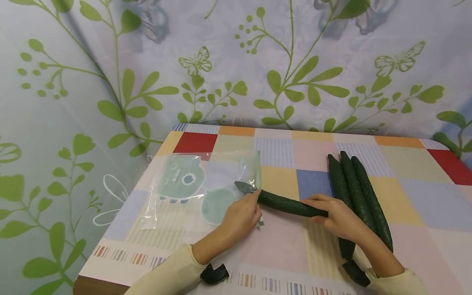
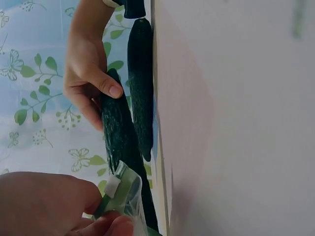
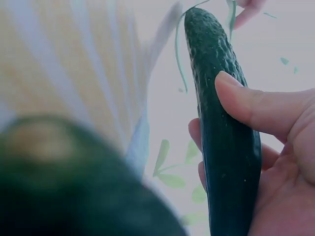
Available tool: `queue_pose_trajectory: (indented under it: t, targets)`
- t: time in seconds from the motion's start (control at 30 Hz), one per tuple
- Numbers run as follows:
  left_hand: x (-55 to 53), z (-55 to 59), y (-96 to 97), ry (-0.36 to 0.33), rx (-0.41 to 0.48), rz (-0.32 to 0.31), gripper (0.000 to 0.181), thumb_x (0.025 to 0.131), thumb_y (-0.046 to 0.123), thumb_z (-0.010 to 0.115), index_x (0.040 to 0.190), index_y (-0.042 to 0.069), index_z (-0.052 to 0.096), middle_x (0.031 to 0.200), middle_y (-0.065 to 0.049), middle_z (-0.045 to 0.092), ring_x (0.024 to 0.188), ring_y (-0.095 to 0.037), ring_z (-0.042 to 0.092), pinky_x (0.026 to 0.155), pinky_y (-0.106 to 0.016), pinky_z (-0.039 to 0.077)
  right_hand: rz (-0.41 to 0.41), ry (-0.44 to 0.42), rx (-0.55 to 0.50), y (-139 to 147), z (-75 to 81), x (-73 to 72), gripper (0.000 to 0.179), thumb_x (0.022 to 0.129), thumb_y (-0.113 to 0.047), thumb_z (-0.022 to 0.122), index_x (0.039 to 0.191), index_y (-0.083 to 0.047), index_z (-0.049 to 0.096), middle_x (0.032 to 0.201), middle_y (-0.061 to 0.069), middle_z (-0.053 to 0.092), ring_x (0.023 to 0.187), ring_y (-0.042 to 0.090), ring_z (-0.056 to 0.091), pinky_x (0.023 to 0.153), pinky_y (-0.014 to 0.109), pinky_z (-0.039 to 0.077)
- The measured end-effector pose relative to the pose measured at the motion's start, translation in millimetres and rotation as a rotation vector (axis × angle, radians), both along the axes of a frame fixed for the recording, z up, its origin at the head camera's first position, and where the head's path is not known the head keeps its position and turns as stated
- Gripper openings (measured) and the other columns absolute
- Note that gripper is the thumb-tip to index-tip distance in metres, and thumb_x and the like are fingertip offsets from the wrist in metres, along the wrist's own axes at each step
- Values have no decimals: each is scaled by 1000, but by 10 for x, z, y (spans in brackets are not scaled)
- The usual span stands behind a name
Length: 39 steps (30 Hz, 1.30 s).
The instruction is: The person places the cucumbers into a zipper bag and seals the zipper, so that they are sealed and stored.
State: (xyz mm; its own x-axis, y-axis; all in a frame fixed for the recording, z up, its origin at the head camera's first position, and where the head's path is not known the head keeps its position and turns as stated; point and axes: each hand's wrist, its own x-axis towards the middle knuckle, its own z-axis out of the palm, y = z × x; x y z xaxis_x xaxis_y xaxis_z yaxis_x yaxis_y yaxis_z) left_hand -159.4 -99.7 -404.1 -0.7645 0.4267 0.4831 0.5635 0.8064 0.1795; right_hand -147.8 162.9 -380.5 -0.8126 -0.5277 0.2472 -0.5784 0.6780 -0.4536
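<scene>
My right hand (image 1: pixel 339 215) grips a dark green cucumber (image 1: pixel 285 204) near its right end, thumb on one side and fingers on the other in the right wrist view. The cucumber's far tip lies within the mouth of a clear zip bag (image 1: pixel 217 207) that has a pale green cartoon print. My left hand (image 1: pixel 239 217) pinches the bag's green-edged opening; a white slider (image 2: pixel 112 186) shows beside its fingers in the left wrist view. The bag lies flat on the table. Three more cucumbers (image 1: pixel 355 192) lie side by side, partly behind my right forearm.
A patchwork-patterned cloth (image 1: pixel 273 250) covers the table, whose wooden edge (image 1: pixel 99 287) shows at front left. A leaf-printed curtain (image 1: pixel 228 61) hangs behind and to the left. Black strap pieces (image 1: pixel 215 274) show at both wrists.
</scene>
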Motion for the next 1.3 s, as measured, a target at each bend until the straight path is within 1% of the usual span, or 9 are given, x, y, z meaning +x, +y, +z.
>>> queue_pose_trajectory:
  t: [0.13,0.33,0.4,0.53,0.63,0.83,1.03,1.1,1.3]
  targets:
    - [5,-16,9,25,-4,-22,38,76,10,61,113,3,59,84,-4,64,58,-12,57,48,-22,44,-39,-3,-8,117,11,42,47,70,-4,73,116,-5,62,109,8,61,95,28,60,66,27,49]
    - [10,-18,4,28,-21,-36,39,78,12,60,116,2,57,85,-5,64,56,-12,57,46,-23,44,-99,-59,-41,254,99,79,46,73,-11,72,119,-10,61,111,5,59,97,5,54,64,23,46]
    - [16,-8,1,27,-31,-29,40,79,13,59,117,2,55,87,-5,64,61,-13,60,49,-24,46,-87,-97,-49,260,104,74,45,76,-15,70,120,-10,61,112,6,59,98,8,55,68,26,48]
    - [33,0,3,17,-62,-1,40,80,15,58,118,4,56,84,-3,62,63,-15,60,48,-25,46,-38,-163,-27,259,87,46,45,79,-20,68,121,-8,59,113,7,59,101,28,56,72,29,49]
    - [37,0,13,0,-76,15,39,80,16,57,118,5,57,82,-2,61,62,-15,58,46,-25,44,-16,-131,17,297,91,41,45,77,-20,69,119,-6,60,111,6,60,99,29,57,71,29,49]
    - [32,-5,12,-32,-84,25,38,81,16,56,118,7,57,84,-2,62,57,-14,55,42,-23,40,-18,-65,57,420,150,72,46,74,-17,72,118,-9,62,109,2,60,97,14,58,69,25,49]
    - [27,-27,-2,86,-97,3,38,81,16,58,117,5,58,84,-2,61,61,-12,59,43,-22,43,-36,-69,-2,384,140,82,44,76,-17,71,118,-11,62,110,2,60,100,-2,51,71,25,48]
    - [26,-33,0,116,-100,6,38,81,16,59,117,5,57,82,-2,60,61,-12,59,45,-23,45,-28,-88,-26,331,126,65,43,77,-17,69,119,-10,61,110,3,59,100,3,53,71,26,48]
    - [31,-32,15,112,-110,15,37,82,17,59,117,7,57,79,-2,56,59,-12,55,42,-23,43,8,-130,-37,104,74,-26,42,78,-16,68,119,-6,60,110,6,61,98,27,58,73,30,49]
